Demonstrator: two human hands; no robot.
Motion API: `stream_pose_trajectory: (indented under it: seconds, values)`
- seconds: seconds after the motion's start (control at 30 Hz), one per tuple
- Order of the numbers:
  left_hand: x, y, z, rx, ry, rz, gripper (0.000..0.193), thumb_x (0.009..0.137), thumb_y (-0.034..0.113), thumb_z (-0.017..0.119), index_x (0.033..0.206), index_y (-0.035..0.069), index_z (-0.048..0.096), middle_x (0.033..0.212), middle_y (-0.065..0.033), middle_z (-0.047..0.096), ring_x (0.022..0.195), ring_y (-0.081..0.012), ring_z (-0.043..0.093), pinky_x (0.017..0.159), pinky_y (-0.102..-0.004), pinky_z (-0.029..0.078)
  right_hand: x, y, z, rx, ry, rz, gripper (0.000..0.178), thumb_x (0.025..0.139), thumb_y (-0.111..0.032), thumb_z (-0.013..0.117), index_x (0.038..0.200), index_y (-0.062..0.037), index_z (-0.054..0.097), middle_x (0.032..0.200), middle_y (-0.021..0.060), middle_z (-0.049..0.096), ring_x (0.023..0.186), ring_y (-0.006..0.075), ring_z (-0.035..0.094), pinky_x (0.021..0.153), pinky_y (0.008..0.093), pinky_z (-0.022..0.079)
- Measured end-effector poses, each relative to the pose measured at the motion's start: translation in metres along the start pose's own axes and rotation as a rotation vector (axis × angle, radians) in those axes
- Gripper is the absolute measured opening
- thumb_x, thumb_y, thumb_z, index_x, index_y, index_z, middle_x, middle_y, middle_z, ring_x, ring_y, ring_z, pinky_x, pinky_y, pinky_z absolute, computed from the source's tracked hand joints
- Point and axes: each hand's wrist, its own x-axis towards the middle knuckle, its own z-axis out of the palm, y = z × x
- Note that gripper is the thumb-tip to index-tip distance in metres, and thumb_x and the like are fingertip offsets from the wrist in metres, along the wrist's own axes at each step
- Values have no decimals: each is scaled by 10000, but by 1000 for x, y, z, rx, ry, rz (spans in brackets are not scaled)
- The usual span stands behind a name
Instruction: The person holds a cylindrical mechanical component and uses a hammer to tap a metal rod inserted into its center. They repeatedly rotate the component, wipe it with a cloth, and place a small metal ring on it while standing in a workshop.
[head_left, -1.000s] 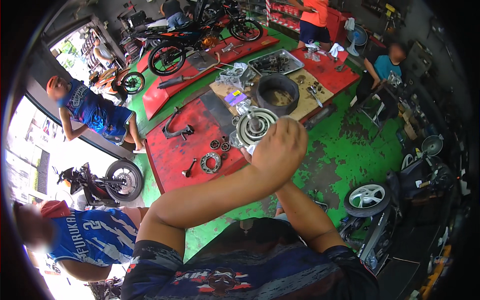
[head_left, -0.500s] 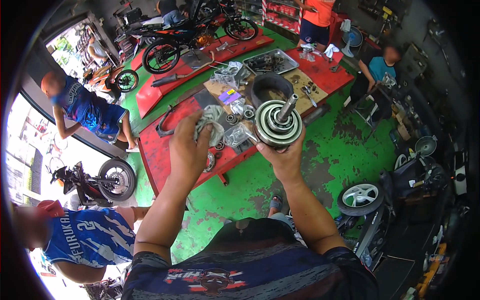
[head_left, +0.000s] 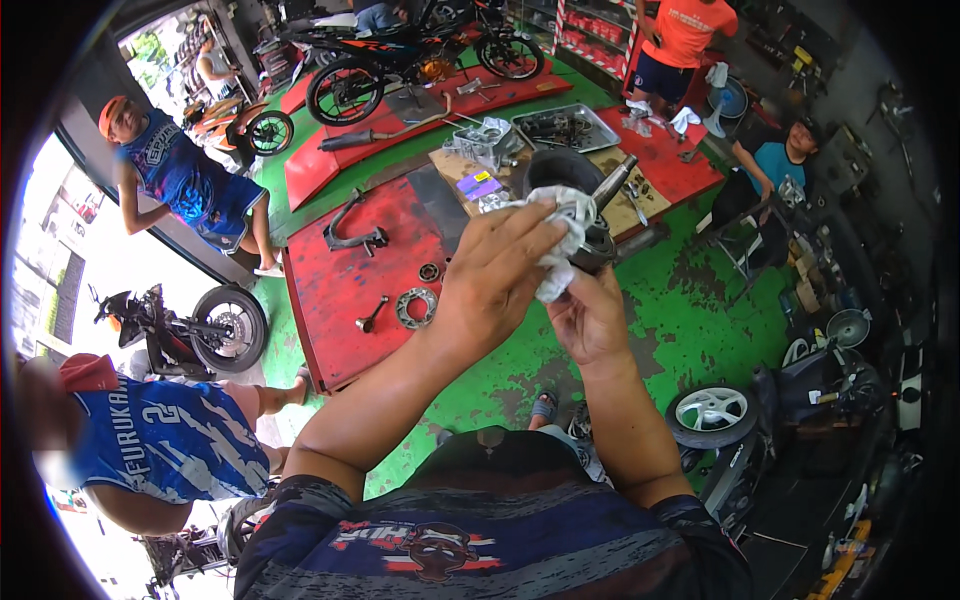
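Observation:
My right hand (head_left: 590, 322) grips a crankshaft (head_left: 614, 184) from below, its bare tapered shaft pointing up and to the right. With my left hand (head_left: 505, 270) I press a crumpled whitish rag (head_left: 568, 228) against the crankshaft's round body, fingers closed over the cloth. The rag and my fingers hide most of that body. Both hands are above the near edge of a red workbench (head_left: 350, 280). On the bench, left of my hands, lie a metal ring (head_left: 415, 308), a small connecting rod (head_left: 371, 315), a small bearing (head_left: 429, 271) and a dark bracket (head_left: 352, 230).
Beyond my hands stand a wide black cylinder (head_left: 540, 172), a purple box (head_left: 479, 187) and a metal parts tray (head_left: 610, 132). A motorbike (head_left: 400, 75) is on a red platform behind. Several people surround the bench. A spoked wheel (head_left: 712, 415) lies at my right.
My left hand has moved right with the rag, from beside the crankshaft onto it. The crankshaft has turned, so its bearing face no longer shows. The view has shifted slightly.

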Motion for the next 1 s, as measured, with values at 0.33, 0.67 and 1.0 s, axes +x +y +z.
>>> stream_pose_trajectory:
  seconds: [0.33, 0.67, 1.0]
  values:
    - [-24, 18, 12, 77, -11, 181, 484, 661, 25, 757, 1142, 67, 728, 1266, -77, 704, 1076, -266, 635, 908, -373, 504, 5, 1, 5, 289, -38, 184, 855, 982, -760, 326, 1307, -20, 607, 1237, 132, 677, 1085, 268, 677, 951, 396, 552]
    - [-2, -9, -6, -32, 93, -470, 323, 876, 103, 753, 1180, 16, 690, 1111, -179, 713, 908, -296, 691, 834, -369, 541, 5, 9, 13, 249, 84, 253, 632, 1004, -577, 379, 1376, -110, 583, 1287, 140, 668, 1105, 346, 676, 929, 556, 555]
    - [-1, -39, -9, -835, -191, -1135, 277, 1000, 228, 629, 1120, -20, 642, 778, -95, 692, 544, -116, 626, 483, -278, 499, -5, 16, 20, 226, -12, 376, 820, 929, -669, 368, 1298, 29, 589, 1018, 202, 663, 915, 343, 640, 892, 502, 535]
